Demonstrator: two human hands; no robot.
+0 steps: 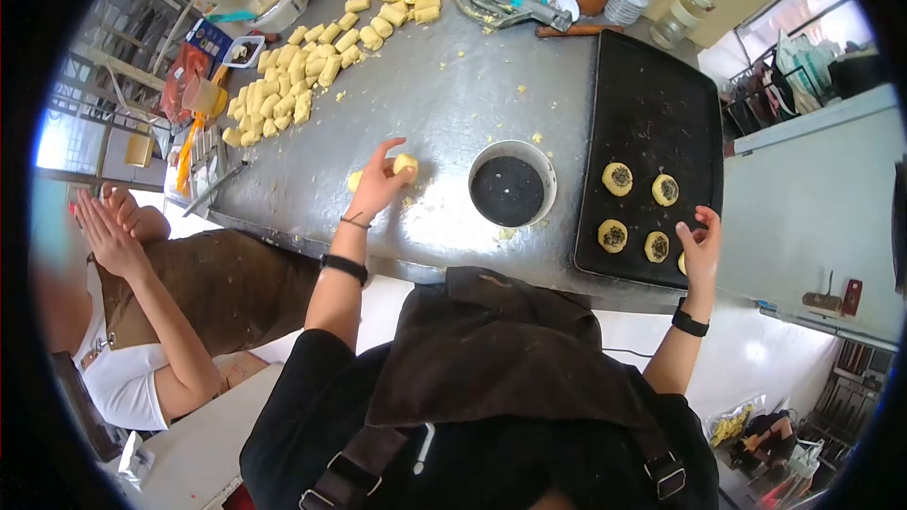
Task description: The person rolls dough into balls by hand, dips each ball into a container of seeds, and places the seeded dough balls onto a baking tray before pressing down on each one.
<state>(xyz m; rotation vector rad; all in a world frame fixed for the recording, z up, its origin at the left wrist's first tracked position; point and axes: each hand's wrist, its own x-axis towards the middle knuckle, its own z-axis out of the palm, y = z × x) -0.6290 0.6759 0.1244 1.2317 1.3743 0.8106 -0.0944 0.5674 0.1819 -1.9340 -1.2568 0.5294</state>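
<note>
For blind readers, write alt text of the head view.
A person's left hand holds a dough ball at a metal table; the right hand is over a black tray of dark-topped buns. Between them stands a round tin, black inside.

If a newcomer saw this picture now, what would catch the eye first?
Probably the large heap of pale dough pieces at the metal table's far left, then the black baking tray at right, with dark-topped dough rounds near its closer end. Between left hand and tray stands a round metal container with dark contents.
</note>
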